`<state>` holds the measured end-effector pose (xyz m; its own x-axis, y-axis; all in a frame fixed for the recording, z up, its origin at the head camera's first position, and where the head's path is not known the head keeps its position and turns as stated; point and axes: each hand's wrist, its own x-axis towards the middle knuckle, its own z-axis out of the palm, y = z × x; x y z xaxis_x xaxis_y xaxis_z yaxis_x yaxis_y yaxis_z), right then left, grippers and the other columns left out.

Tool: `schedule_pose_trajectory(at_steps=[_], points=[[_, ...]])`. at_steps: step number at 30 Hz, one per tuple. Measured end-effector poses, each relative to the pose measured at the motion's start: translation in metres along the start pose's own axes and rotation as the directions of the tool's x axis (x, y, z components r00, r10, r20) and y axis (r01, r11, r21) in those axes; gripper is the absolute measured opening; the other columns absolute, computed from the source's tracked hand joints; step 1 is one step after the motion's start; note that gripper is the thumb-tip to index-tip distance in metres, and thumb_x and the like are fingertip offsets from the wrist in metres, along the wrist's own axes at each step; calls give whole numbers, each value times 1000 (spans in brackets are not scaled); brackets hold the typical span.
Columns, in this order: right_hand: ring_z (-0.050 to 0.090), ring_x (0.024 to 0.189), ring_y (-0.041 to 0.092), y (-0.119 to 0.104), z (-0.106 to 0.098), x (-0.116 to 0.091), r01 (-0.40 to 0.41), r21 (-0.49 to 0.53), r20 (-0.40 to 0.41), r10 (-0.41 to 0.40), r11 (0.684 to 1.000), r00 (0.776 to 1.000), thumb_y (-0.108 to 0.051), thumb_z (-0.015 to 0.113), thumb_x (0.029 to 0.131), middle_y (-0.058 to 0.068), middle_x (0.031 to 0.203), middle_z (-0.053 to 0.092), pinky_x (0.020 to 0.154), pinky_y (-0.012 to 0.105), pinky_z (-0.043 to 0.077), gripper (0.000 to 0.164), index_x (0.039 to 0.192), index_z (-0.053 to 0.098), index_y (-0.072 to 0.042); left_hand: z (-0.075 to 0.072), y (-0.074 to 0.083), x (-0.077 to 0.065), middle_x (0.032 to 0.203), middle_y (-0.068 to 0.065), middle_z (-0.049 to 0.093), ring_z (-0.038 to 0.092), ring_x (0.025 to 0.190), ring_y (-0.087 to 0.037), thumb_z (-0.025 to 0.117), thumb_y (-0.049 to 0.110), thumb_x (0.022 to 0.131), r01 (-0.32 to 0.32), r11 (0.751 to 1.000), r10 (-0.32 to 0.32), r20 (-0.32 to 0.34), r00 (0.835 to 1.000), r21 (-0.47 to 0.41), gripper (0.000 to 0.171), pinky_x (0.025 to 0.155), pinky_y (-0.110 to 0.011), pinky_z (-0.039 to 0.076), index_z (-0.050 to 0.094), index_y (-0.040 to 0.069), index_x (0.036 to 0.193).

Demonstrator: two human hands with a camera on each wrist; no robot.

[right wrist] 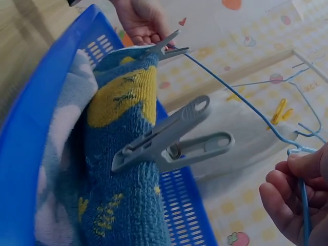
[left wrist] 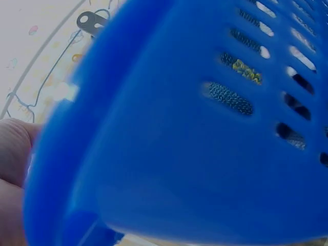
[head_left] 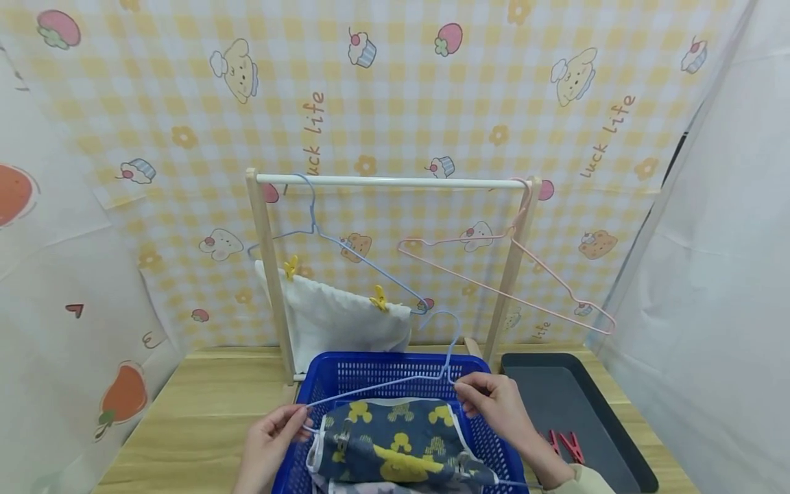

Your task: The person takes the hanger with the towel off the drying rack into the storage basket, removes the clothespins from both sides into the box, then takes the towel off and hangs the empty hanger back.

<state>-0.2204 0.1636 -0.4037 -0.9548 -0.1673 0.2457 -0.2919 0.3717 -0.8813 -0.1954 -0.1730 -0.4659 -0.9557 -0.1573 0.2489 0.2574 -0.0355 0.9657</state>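
Both hands hold a light blue clothes hanger [head_left: 382,385], its hook pointing up, over the blue basket [head_left: 395,357]. My left hand [head_left: 271,439] pinches its left end. Just beside the hook, my right hand [head_left: 494,401] grips the right arm of the hanger. A dark blue towel [head_left: 426,447] with yellow patterns hangs folded over the hanger's lower bar. Grey clothespins [right wrist: 143,148] clamp the towel in the right wrist view. Under it lies a pale patterned cloth [right wrist: 66,123]. The basket wall [left wrist: 154,169] fills most of the left wrist view.
Behind the basket stands a rack with a white rod [head_left: 395,181]. On it hang a blue hanger [head_left: 364,257] bearing a white cloth [head_left: 345,319] with yellow clothespins [head_left: 379,299], and a pink hanger [head_left: 469,278]. A dark tray [head_left: 592,405] at right holds red clothespins [head_left: 571,447].
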Motion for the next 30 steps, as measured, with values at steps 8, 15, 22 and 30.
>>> schedule_pose_trajectory(at_steps=[8, 15, 22, 30], points=[[61, 57, 13, 16, 3, 12, -69, -27, 87, 71, 997, 994, -13, 63, 90, 10, 68, 63, 53, 25, 56, 17, 83, 68, 1, -3, 3, 8, 75, -7, 67, 66, 64, -13, 49, 4, 97, 355, 934, -356, 123, 926, 26, 16, 62, -27, 59, 60, -6, 93], [63, 61, 22, 31, 7, 27, -76, -22, 180, 78, 997, 981, -11, 61, 92, 13, 70, 63, 54, 28, 57, 18, 85, 68, 4, -9, 4, 11, 79, -8, 69, 67, 66, -13, 44, 7, 99, 464, 886, -457, 203, 866, 15, 19, 64, -26, 58, 59, -5, 94], [62, 71, 13, 34, -1, 30, 60, -183, 159, -30, 981, 987, -16, 63, 91, 9, 87, 68, 60, 24, 55, 18, 99, 69, -1, -7, 3, 12, 80, -8, 69, 65, 65, -12, 40, 6, 100, 491, 870, -481, 160, 862, -28, 20, 65, -27, 58, 55, -6, 93], [62, 80, 6, 14, -23, 8, 330, -167, 349, -257, 929, 901, -16, 64, 90, 3, 95, 68, 63, 25, 55, 18, 105, 68, -7, -5, 3, 11, 79, -10, 68, 65, 65, -14, 40, 5, 99, 479, 878, -476, 70, 876, -22, 21, 64, -27, 59, 56, -6, 93]])
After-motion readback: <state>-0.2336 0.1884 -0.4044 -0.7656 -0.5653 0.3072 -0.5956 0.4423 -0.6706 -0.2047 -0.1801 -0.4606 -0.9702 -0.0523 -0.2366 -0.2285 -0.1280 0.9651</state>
